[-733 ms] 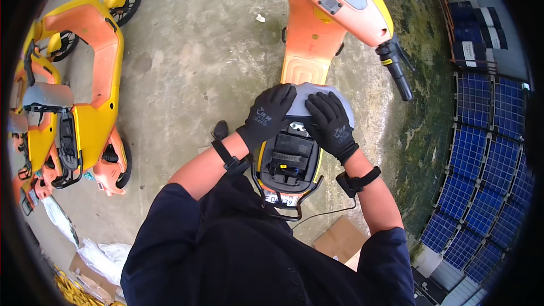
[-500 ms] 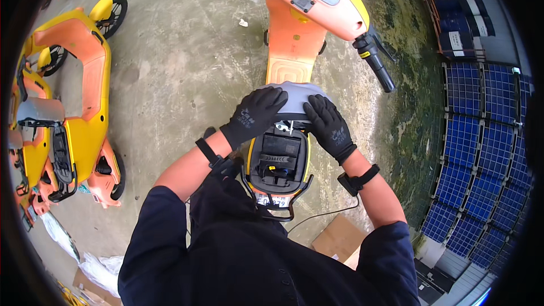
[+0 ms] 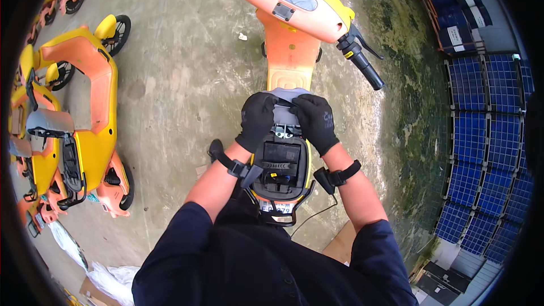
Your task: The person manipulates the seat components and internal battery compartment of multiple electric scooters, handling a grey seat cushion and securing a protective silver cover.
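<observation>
In the head view, the fingertips of both gloved hands are partly lost against the dark gap at the upper part of the grey seat [image 3: 286, 116], and the backs of the hands cover its sides. The dark torso hides the lower end of the central scooter [image 3: 292, 54] and cuts across a piece of brown cardboard [image 3: 340, 243]. The row of scooters at the left [image 3: 93, 153] runs into the black fisheye rim, as do the blue gridded stacks [image 3: 469, 136] at the right; what these stacks are is hard to make out.

The left hand [image 3: 258, 120] has its fingers bent inward, touching the left side of the seat. The right hand [image 3: 315, 122] mirrors it on the right side, fingers curled toward the middle. Whether either hand grips the seat or only presses on it, I cannot tell. The seat lies between the hands, beyond a pale metal bracket [image 3: 283, 132] and the uncovered black compartment [image 3: 280, 194].

The gloves are matte black, with light print on the right one. The seat looks smooth and rounded, the compartment oval with blocky dark parts inside. The scooter's body is glossy orange and yellow plastic; its handlebar [image 3: 294, 3] is broad and curved, with ribbed black grips. The concrete floor [image 3: 181, 79] is stained, turning mossy green toward the right.
</observation>
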`<action>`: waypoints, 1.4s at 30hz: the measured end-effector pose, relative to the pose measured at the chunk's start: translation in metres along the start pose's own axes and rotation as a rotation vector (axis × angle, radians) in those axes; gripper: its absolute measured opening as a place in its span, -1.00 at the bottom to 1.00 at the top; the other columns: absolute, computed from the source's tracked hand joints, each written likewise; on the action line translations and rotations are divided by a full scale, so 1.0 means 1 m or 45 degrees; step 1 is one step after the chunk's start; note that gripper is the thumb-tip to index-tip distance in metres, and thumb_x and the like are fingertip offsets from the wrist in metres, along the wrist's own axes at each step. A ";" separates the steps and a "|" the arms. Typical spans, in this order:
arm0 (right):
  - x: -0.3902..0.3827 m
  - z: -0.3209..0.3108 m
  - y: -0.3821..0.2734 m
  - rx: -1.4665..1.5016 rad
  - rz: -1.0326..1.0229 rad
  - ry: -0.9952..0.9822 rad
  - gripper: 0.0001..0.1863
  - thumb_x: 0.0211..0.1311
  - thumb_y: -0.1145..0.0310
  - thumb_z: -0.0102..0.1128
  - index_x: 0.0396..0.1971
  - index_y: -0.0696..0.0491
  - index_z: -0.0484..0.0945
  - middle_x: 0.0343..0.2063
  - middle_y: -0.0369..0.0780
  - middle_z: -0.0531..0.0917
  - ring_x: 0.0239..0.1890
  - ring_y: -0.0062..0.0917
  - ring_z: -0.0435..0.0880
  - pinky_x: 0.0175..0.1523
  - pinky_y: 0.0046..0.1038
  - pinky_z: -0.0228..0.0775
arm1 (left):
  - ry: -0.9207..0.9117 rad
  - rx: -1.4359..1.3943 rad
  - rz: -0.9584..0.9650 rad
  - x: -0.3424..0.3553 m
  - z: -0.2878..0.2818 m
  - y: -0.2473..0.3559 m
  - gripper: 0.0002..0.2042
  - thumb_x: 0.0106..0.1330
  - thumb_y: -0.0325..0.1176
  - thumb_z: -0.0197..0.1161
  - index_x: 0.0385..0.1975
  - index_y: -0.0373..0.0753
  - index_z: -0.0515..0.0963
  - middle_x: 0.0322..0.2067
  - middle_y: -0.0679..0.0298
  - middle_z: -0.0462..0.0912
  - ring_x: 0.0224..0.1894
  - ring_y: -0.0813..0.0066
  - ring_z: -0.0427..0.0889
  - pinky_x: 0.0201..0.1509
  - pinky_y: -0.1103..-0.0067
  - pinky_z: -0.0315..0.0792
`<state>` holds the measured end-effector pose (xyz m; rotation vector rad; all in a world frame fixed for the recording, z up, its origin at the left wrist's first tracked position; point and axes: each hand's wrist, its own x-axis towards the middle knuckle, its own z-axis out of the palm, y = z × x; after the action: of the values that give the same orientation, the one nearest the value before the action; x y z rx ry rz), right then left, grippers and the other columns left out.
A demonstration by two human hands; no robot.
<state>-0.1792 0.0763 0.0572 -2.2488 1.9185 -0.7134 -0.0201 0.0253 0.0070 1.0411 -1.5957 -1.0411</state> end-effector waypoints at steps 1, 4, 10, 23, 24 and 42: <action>0.001 0.002 0.001 0.031 0.079 -0.020 -0.65 -0.12 0.31 0.21 -0.24 0.03 0.49 -0.32 -0.19 0.54 -0.24 -0.26 0.48 -0.14 -0.28 0.31 | -0.005 0.001 0.003 0.000 0.001 0.002 -0.91 -0.02 -0.49 0.07 -0.50 -0.27 0.49 -0.50 0.11 0.52 -0.40 0.14 0.49 -0.36 0.38 0.35; 0.000 0.007 0.001 -0.192 0.044 -0.017 -0.66 -0.09 0.31 0.17 -0.22 0.02 0.48 -0.35 -0.21 0.54 -0.27 -0.28 0.50 -0.17 -0.31 0.33 | 0.193 0.235 0.258 0.004 0.008 0.012 -0.92 0.13 -0.50 -0.01 -0.54 -0.32 0.41 -0.56 0.08 0.45 -0.44 0.09 0.44 -0.35 0.36 0.30; 0.018 -0.009 -0.009 -0.362 -0.027 -0.259 -0.37 -0.08 0.35 0.15 0.07 0.13 0.19 -0.17 -0.04 0.45 -0.14 -0.23 0.47 -0.08 -0.28 0.33 | 0.251 0.212 0.162 0.006 0.015 0.001 -0.92 0.13 -0.50 -0.02 -0.55 -0.31 0.41 -0.56 0.08 0.45 -0.45 0.10 0.44 -0.37 0.39 0.31; 0.050 -0.018 -0.008 -0.724 0.135 -0.850 -0.61 0.14 0.20 -0.13 -0.24 0.25 0.38 -0.55 -0.05 0.60 -0.51 -0.28 0.63 -0.44 -0.29 0.44 | 0.202 -0.263 -0.141 -0.004 0.010 0.016 -0.98 -0.01 -0.57 0.06 -0.56 -0.33 0.43 -0.57 0.12 0.45 -0.44 0.18 0.45 -0.34 0.45 0.32; 0.055 -0.017 -0.010 -0.783 0.258 -0.949 -0.70 0.11 0.33 -0.16 -0.28 0.17 0.49 -0.50 -0.08 0.61 -0.47 -0.30 0.63 -0.43 -0.31 0.44 | 0.191 -0.131 0.052 -0.003 0.008 0.019 -0.97 0.03 -0.59 0.03 -0.55 -0.34 0.42 -0.56 0.16 0.46 -0.47 0.26 0.47 -0.35 0.50 0.33; 0.071 -0.041 -0.043 -0.869 -0.256 -1.782 -0.74 0.04 0.28 -0.10 -0.48 0.01 0.61 -0.48 -0.17 0.63 -0.34 -0.32 0.61 -0.22 -0.35 0.44 | -0.329 0.335 0.331 -0.011 -0.005 -0.001 -0.24 -0.21 -0.04 0.35 0.03 -0.29 0.26 0.00 0.08 0.35 0.06 0.09 0.30 0.13 0.30 0.16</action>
<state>-0.1506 0.0264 0.1293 -2.0930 1.1815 1.3774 -0.0130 0.0345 0.0040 0.8618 -2.0606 -0.8284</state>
